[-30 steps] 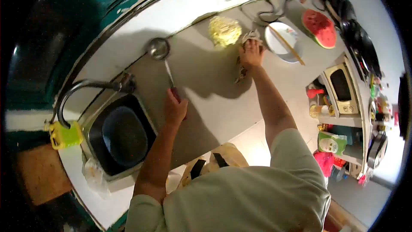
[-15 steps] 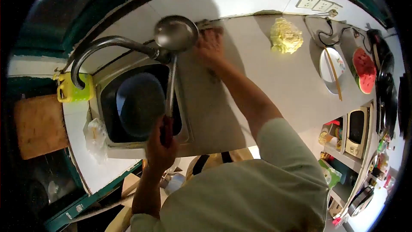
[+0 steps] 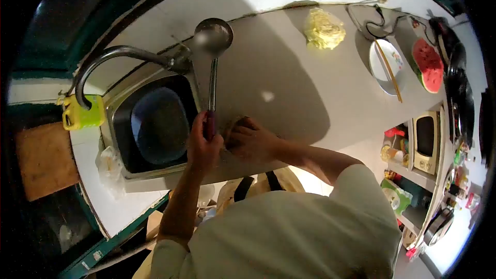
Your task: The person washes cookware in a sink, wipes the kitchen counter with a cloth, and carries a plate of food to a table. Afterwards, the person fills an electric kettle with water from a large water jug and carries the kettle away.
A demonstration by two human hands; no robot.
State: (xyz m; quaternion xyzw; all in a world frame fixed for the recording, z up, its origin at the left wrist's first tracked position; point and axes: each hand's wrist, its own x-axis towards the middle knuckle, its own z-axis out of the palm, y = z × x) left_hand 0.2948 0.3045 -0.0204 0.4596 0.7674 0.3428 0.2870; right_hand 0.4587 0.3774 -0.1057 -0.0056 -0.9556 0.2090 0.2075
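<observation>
Metal ladle [image 3: 213, 77]: my left hand [image 3: 204, 144] has it clenched by the handle, bowl end near the faucet [image 3: 124, 50]
Rag [image 3: 229, 130]: under my right hand [image 3: 254, 142] on the counter [image 3: 279, 113], near the sink [image 3: 155, 171], can't tell from my end if I'm gripping it

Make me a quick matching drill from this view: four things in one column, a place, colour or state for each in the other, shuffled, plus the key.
Things:
1. ladle
2. cabbage
3. watermelon
4. chopsticks

Matches:
A. lying across the white dish
B. cut, red inside
C. held in the left hand
D. pale yellow and leafy

Right pairs: 1-C, 2-D, 3-B, 4-A
</observation>
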